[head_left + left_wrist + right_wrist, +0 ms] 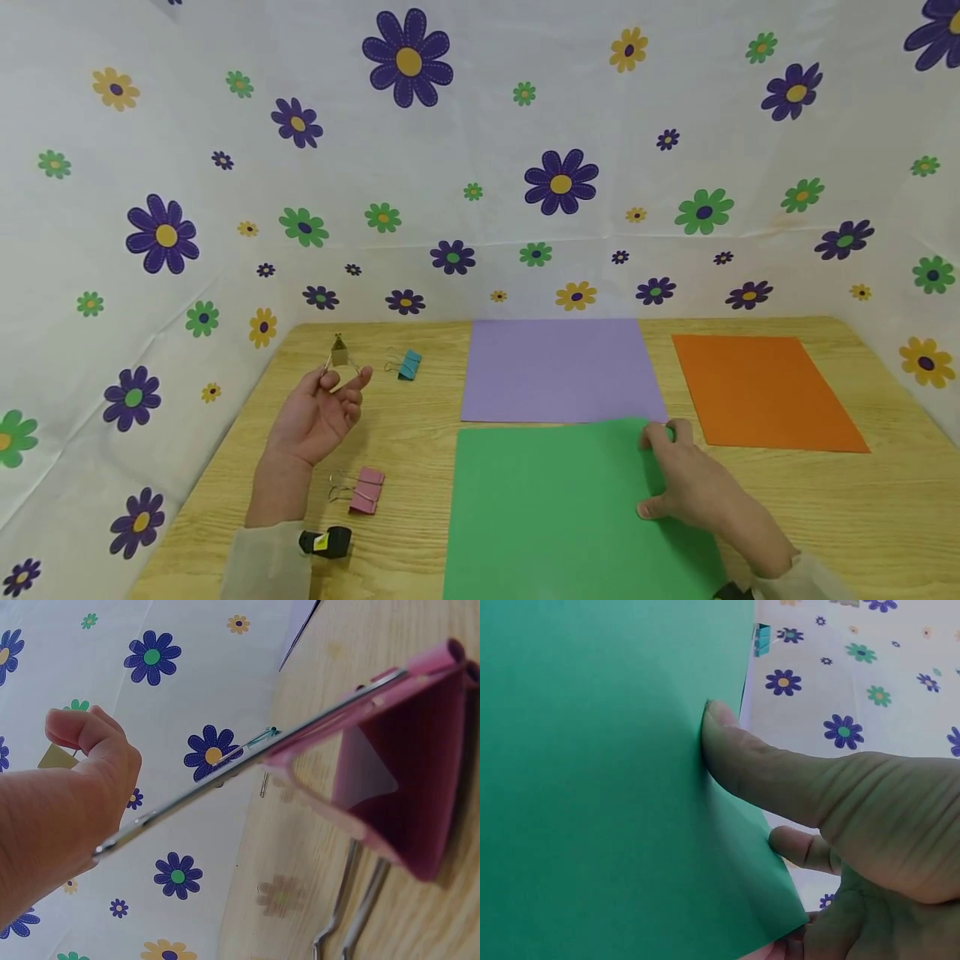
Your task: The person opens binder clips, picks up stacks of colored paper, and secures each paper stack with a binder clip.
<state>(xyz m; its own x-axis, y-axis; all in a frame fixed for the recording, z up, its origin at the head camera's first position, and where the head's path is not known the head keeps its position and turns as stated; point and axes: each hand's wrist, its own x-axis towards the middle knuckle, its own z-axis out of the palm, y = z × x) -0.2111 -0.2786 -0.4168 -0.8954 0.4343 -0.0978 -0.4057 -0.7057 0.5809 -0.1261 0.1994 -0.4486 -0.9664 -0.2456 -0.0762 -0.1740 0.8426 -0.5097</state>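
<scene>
My left hand [321, 421] is raised over the left side of the table, palm up. Its thumb and fingertips hold a gold binder clip [340, 355] by the wire handles. In the left wrist view, only a bit of the gold clip [57, 758] shows behind the hand. My right hand [693, 479] pinches the far right corner area of a green sheet of paper [555, 508]. There the paper bulges between thumb and fingers. In the right wrist view, the thumb [739, 754] presses on the sheet's face while the other fingers lie at its edge, partly hidden.
A pink binder clip [367, 491] lies nearer than the left hand, and a blue one [409, 365] farther back. Behind the green sheet lies a purple sheet [558, 371]. An orange sheet [765, 392] is at the right. Flowered cloth [487, 150] borders the wooden table [405, 550].
</scene>
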